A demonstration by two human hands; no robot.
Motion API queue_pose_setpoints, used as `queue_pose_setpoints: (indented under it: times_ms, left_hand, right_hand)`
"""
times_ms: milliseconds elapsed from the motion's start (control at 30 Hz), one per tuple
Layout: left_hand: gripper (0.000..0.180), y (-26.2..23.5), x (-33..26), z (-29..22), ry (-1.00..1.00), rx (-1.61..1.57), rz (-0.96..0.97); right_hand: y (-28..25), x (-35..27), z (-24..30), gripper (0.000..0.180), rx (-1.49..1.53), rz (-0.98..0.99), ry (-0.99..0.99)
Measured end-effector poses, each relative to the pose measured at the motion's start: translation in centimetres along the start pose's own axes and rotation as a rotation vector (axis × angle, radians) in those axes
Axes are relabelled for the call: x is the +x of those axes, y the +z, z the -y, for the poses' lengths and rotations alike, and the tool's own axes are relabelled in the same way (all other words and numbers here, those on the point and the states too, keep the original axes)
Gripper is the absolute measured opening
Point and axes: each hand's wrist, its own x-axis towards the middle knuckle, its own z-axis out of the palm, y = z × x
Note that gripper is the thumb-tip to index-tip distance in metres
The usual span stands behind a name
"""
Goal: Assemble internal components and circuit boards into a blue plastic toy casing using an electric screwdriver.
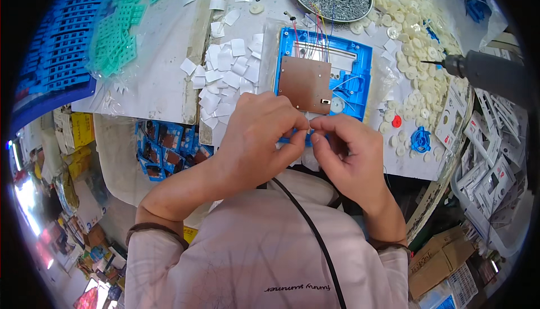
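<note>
Pinching the blue housing's (pixel 343 72) near edge, both hands (pixel 264 134) (pixel 349 151) meet; its length runs away from them.

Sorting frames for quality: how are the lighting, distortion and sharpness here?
Head view: even, soft light on the blue housing and both hands, left hand, right hand; strong fisheye bending with a dark rim; bright glare at lower left; the grey power tool looks slightly soft.
</note>
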Motion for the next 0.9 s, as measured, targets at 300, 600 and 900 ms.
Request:
queue_pose_setpoints:
  times_ms: [300, 600, 900]
  left_hand:
    - [0.018, 1.4, 0.1, -0.1, 0.118, 0.001, -0.057]
    - [0.023, -0.7, 0.7, -1.0, -0.389, -0.395, 0.268]
    - [0.019, -0.3, 0.9, -0.1, -0.362, -0.334, 0.245]
  right_hand:
    - [-0.7, -0.1, -1.5, 0.008, 0.161, 0.023, 0.168]
    - [-1.2, 0.7, -1.1, 0.007, 0.188, 0.083, 0.203]
    - [-1.6, 0.8, -1.4, 0.008, 0.164, 0.129, 0.181]
